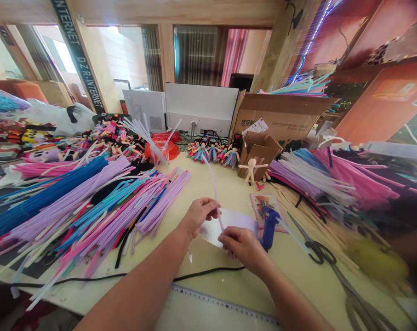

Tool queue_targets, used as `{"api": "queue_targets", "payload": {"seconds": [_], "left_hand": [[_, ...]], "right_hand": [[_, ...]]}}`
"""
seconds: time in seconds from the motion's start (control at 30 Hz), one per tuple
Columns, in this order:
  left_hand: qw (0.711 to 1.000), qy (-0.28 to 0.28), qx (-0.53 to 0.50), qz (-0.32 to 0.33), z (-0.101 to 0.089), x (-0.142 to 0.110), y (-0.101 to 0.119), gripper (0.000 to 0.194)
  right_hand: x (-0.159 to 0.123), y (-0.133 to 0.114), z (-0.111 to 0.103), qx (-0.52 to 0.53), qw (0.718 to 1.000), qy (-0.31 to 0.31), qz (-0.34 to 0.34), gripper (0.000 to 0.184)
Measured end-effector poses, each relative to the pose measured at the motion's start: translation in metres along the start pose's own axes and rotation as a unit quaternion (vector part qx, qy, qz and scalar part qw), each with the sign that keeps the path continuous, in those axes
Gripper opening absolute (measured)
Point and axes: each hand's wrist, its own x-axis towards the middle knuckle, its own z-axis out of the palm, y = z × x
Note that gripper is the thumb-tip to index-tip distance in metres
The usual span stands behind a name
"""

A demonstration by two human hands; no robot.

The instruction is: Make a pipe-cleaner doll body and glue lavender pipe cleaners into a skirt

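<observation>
At six o'clock, nearest you, lies a ruler [225, 305]; just beyond it a black cable [101, 277] runs from eight o'clock to your right wrist. Snagging it could jolt your grip.

At the centre, you hold a lilac pipe cleaner [211, 174] upright, leaning slightly, over a shiny sheet [241, 222]. Your left hand [198, 216] pinches it partway up, fingers curled; your right hand [241, 241] pinches its lower end. Uneven pulling could kink it or slip it loose.

At three o'clock stands a blue glue gun [270, 227], with scissors [319, 250] beyond; a rightward elbow swing might knock either. Pipe-cleaner bundles [167, 195] spread at ten o'clock. Farther, a bare figure [251, 171] stands at one, small dolls [212, 151] at twelve.
</observation>
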Motion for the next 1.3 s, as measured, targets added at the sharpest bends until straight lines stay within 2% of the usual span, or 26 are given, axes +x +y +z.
{"api": "queue_targets", "payload": {"seconds": [0.27,0.67,0.77,1.0,1.3], "left_hand": [[0.997,0.005,-0.070,0.032,-0.007,-0.001,0.008,0.023],[0.994,0.000,-0.102,0.028,-0.014,-0.002,0.017,0.024],[0.994,0.000,-0.110,0.028,-0.017,-0.002,0.019,0.024],[0.989,0.049,-0.135,0.038,-0.028,0.003,0.026,0.024],[0.973,0.107,-0.196,0.054,-0.050,0.016,0.026,0.023]], "right_hand": [[-0.006,-0.009,-0.001,-0.079,0.996,0.023,-0.046,0.026],[-0.006,-0.009,-0.001,-0.103,0.994,0.014,-0.043,0.025],[-0.007,-0.010,0.000,-0.096,0.994,0.011,-0.041,0.026],[-0.008,-0.012,0.004,-0.055,0.998,-0.013,-0.031,0.025],[-0.011,-0.015,0.006,0.053,0.995,-0.085,0.025,0.024]]}}
